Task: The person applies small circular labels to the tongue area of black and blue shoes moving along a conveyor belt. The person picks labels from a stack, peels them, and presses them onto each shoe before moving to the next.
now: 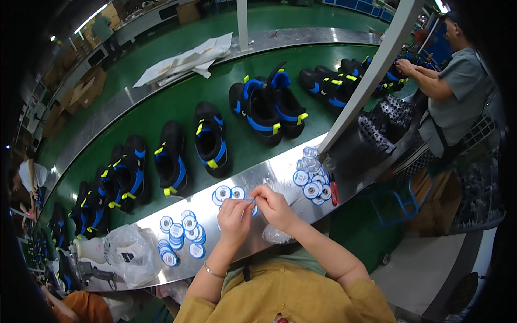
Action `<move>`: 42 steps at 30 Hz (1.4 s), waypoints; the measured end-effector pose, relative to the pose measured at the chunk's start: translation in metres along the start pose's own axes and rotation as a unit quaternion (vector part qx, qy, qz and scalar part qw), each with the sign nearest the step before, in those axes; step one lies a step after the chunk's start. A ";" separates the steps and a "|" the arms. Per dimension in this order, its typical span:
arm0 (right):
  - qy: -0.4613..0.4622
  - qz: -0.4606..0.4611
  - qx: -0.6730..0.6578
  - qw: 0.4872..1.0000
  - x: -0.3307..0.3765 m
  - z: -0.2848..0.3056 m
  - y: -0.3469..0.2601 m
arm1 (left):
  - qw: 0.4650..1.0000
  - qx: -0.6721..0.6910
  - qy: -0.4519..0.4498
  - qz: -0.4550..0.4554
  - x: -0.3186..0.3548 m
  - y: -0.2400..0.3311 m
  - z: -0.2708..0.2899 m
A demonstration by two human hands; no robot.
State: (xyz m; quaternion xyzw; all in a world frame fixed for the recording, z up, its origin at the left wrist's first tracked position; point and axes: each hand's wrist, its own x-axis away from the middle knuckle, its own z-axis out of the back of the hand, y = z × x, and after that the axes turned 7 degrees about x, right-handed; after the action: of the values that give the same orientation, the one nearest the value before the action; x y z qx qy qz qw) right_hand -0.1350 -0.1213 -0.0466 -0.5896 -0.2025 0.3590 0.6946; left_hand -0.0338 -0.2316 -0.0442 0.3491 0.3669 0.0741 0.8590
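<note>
My left hand (234, 219) and my right hand (274, 209) meet over the metal ledge (210, 202), fingertips pinched together. What they pinch is small and mostly hidden by the fingers. The edge of a blue-and-white round tag (254, 210) shows between the hands; whether it is held I cannot tell. Just beyond my left hand lie more round tags (223, 192). A larger spread of tags (176, 230) lies to the left, partly stacked. To the right is another pile of tags (312, 189), beside red-handled scissors (334, 192). Thin clear strands (288, 192) lie by my right hand.
Black-and-blue shoes with yellow tabs (211, 139) line the green conveyor belt (186, 110). A clear plastic bag (132, 253) and a spray gun (96, 272) sit at the left. A slanted white post (371, 70) rises at right, near a co-worker (458, 89) handling shoes.
</note>
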 end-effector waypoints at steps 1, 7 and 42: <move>0.000 0.004 -0.002 1.000 -0.001 0.002 0.001 | 0.997 0.059 -0.011 0.039 -0.002 0.002 0.001; -0.012 0.076 0.036 0.996 -0.010 0.016 -0.006 | 0.849 0.394 -0.068 0.345 -0.015 -0.006 -0.001; 0.084 0.100 0.350 0.928 -0.118 0.083 0.080 | 0.879 0.289 -0.036 0.378 -0.107 -0.099 -0.086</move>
State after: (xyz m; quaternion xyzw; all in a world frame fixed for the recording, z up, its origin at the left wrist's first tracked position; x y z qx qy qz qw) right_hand -0.2921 -0.1493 -0.0882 -0.3544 0.0552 0.4236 0.8318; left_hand -0.1824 -0.2994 -0.0890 0.6967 0.1809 0.2710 0.6391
